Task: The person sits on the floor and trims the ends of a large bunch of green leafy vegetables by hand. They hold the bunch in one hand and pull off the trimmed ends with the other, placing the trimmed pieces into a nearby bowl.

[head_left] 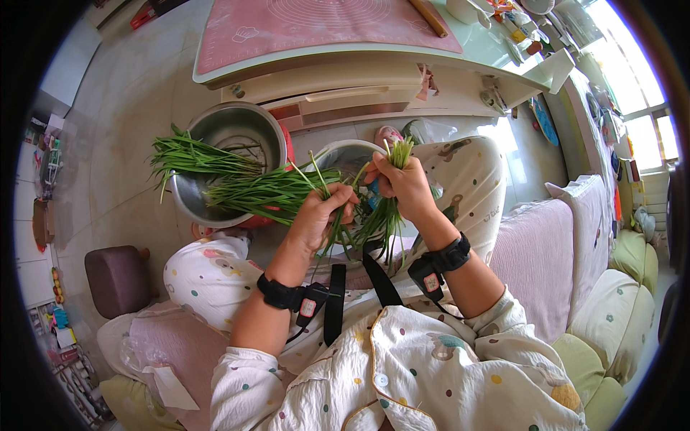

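Note:
My left hand [327,211] is closed around a few green stalks, their pale ends poking up past the fingers. My right hand [401,180] grips a bunch of garlic chives [381,221], cut ends up and leaves hanging down. Both hands are over a pale bin [345,148] between my knees, its inside partly hidden by hands and leaves. To the left, a stainless steel basin [269,121] has one pile of chives [199,156] lying across it. A second pile [269,194] stretches from the basin's right side to my left hand.
Beyond the bin stands a table with a pink silicone mat [302,27] and a wooden rolling pin [428,19]. A dark stool [117,280] is on the floor at left. The sofa seat [533,248] extends to my right. A plastic bag [431,131] lies behind the bin.

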A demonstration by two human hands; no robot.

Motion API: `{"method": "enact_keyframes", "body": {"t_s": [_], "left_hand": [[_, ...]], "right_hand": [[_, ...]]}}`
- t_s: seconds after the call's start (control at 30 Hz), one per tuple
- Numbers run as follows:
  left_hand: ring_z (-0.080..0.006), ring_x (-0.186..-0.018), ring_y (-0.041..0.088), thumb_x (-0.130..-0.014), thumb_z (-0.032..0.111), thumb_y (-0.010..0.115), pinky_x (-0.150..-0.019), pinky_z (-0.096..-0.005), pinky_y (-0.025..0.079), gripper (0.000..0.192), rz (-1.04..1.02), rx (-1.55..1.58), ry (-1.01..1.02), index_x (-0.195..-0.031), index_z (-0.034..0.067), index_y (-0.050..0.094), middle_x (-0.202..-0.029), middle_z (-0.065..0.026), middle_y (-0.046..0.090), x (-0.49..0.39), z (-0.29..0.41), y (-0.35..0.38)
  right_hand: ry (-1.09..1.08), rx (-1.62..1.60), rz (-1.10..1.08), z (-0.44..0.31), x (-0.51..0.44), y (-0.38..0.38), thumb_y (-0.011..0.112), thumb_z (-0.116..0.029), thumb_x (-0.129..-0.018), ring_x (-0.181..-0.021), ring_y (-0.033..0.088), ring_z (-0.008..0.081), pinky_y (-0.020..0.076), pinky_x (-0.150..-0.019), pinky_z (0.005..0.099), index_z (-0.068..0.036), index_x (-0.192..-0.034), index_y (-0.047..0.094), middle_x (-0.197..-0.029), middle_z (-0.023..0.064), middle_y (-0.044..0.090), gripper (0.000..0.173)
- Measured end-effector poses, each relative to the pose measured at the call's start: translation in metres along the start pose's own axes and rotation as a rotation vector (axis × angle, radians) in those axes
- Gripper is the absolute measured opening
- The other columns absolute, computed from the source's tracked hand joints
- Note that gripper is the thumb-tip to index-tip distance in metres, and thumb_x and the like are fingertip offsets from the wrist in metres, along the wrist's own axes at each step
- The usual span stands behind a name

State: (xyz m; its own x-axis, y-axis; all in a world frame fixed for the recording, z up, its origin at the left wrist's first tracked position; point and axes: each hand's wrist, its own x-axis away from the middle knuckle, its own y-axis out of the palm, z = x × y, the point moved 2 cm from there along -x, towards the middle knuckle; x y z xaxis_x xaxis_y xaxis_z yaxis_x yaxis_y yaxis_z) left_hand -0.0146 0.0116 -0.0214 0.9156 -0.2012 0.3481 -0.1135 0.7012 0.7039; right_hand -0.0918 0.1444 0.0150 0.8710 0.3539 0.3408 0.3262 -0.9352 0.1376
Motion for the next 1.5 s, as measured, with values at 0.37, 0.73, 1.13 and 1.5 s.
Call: {"method": "enact_keyframes", "body": {"t_s": [0.37, 0.73, 1.13, 1.5], "left_hand": [[-0.0074, -0.05, 0.039, -0.083, 0.019, 0.054, -0.047, -0.0204, 0.032, 0.019, 0.023, -0.031, -0.009, -0.075, 0.002, 0.053, -0.058, -0.001, 0.046, 0.001, 0.002, 0.002], [-0.0075, -0.047, 0.038, -0.082, 0.016, 0.054, -0.046, -0.0206, 0.03, 0.019, 0.044, -0.099, -0.004, -0.072, 0.001, 0.053, -0.055, -0.0014, 0.046, 0.004, 0.009, -0.001], [-0.0083, -0.049, 0.039, -0.082, 0.018, 0.055, -0.047, -0.0222, 0.03, 0.021, 0.024, -0.121, -0.009, -0.071, 0.0, 0.054, -0.055, -0.0011, 0.045, 0.004, 0.013, -0.003], [-0.0077, -0.049, 0.042, -0.082, 0.022, 0.056, -0.047, -0.0208, 0.035, 0.022, -0.029, -0.081, -0.022, -0.073, 0.002, 0.054, -0.057, 0.0001, 0.047, 0.002, 0.014, -0.006]], "right_hand": [[0.006, 0.034, -0.061, -0.003, -0.002, -0.003, 0.059, -0.01, -0.079, -0.043, 0.039, 0.0051, 0.0278, -0.039, 0.0188, 0.002, -0.08, 0.057, -0.062, 0.0037, 0.055, 0.012], [-0.099, 0.539, -0.154, -0.016, -0.001, -0.006, 0.058, -0.006, -0.077, -0.048, 0.042, 0.0051, 0.0363, -0.043, 0.0195, 0.001, -0.082, 0.061, -0.062, -0.0003, 0.055, 0.009], [-0.145, 0.617, -0.165, -0.016, 0.002, -0.002, 0.054, -0.004, -0.078, -0.046, 0.041, 0.0056, 0.0392, -0.043, 0.0209, 0.003, -0.081, 0.061, -0.071, 0.0049, 0.062, 0.011], [0.074, 0.238, -0.099, -0.016, 0.003, -0.008, 0.056, -0.009, -0.08, -0.044, 0.038, 0.005, 0.0285, -0.039, 0.0193, 0.003, -0.086, 0.059, -0.066, 0.006, 0.059, 0.014]]}}
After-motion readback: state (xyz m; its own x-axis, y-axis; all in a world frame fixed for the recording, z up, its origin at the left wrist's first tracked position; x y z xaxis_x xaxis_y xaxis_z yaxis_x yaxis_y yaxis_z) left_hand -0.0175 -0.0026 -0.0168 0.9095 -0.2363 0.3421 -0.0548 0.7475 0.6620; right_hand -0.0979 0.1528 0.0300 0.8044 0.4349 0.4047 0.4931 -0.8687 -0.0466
